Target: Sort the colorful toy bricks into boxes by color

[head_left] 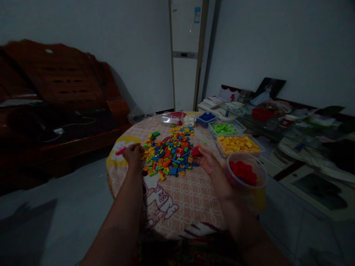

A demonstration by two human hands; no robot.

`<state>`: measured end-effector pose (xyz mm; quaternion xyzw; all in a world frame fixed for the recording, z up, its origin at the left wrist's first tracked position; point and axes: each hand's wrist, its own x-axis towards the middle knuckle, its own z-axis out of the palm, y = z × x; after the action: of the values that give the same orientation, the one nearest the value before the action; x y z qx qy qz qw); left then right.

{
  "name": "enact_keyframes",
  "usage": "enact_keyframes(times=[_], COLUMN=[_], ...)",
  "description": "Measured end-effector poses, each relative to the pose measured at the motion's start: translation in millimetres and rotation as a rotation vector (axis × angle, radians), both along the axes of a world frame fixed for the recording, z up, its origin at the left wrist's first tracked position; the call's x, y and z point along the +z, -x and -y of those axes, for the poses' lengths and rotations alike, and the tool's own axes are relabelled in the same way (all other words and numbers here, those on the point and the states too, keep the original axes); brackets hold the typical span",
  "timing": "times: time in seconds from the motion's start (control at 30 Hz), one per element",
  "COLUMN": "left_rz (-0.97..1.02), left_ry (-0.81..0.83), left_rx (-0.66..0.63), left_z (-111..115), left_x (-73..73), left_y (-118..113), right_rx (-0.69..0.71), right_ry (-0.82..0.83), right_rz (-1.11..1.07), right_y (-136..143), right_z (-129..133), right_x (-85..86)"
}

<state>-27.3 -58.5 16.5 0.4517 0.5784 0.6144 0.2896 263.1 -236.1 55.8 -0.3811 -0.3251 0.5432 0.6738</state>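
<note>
A heap of small mixed-colour plastic bricks (pixel 170 153) lies in the middle of a round table covered by a patterned cloth (pixel 177 199). My left hand (pixel 133 155) rests knuckles-up at the heap's left edge, fingers curled among the bricks; whether it holds one is hidden. My right hand (pixel 206 159) sits palm-up at the heap's right edge, with red bricks (pixel 195 151) pinched at its fingertips. A round clear tub of red bricks (pixel 244 171) stands just right of that hand.
Behind the tub stand clear trays of yellow bricks (pixel 238 145), green bricks (pixel 226 128) and blue bricks (pixel 206 118). A dark wooden sofa (pixel 55 107) is at the left, a cluttered glass table (pixel 291 125) at the right, a white standing air conditioner (pixel 186 55) behind.
</note>
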Motion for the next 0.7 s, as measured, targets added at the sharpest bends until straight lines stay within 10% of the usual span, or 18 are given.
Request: enact_keyframes(times=[0.1,0.27,0.4,0.7], left_rz=[-0.045,-0.163,-0.352,-0.350], left_ry=[-0.166,-0.283,-0.339,-0.331], left_rx=[-0.110,-0.743,-1.109,-1.070], left_z=[14.8,59.2,82.2,81.4], left_x=[21.1,60.1,60.6,43.6], left_y=[-21.8,-86.9,-118.9,-121.9], right_rx=[-0.001,-0.015,-0.014,-0.038], right_ry=[-0.001,-0.004,0.001,0.009], right_rz=[0.032,0.094,0.130,0.128], right_y=[2.2,8.0,9.4,10.4], right_z=[-1.1,1.5,3.5,4.1], right_x=[-9.7,-12.9,-9.2,-10.9])
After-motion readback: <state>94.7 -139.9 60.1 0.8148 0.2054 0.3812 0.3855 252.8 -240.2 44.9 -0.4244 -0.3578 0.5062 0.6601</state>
